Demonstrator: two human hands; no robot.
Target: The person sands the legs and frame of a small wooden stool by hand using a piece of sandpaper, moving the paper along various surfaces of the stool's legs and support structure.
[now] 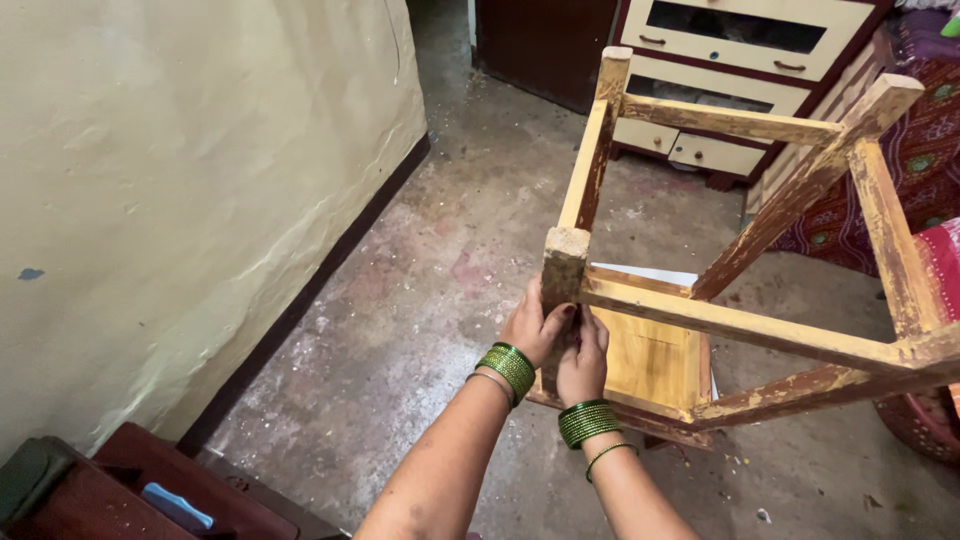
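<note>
item 1, nearest: your left hand (535, 328) and right hand (583, 358), each wrist stacked with green bangles (508, 368), are both wrapped shut around the same near leg (565, 285) of an upturned wooden stool (700, 300). fingers are curled tight on the leg just under its blunt sawn end; the 2 hands touch each other.

item 2: the stool itself, held off the floor in front of you, centre to right of view, legs pointing up and toward you, seat (650, 365) facing down and away. 4 legs, joined by rungs (735, 325). yellowish paint worn to bare wood in many patches.

handling, as a judgement: rigid, will not flex; likely moderate in weight and unbalanced when gripped by 1 leg, so the far legs will want to swing. rough, chipped surface gives good friction but may shed splinters. a steadier hold would be 2 separate legs, or a leg and a rung, close to the seat.

item 3: dark wooden furniture (110, 490) at the near left corner, a blue object (178, 505) resting on it.

item 4: floor (420, 300), bare cement, stained, speckled with paint and debris.

item 5: left, a cream plastered wall (180, 180), cracked, with a dark skirting band.

item 6: far, a cream-and-maroon drawer unit (740, 60); right, red patterned cloth (925, 140).
</note>
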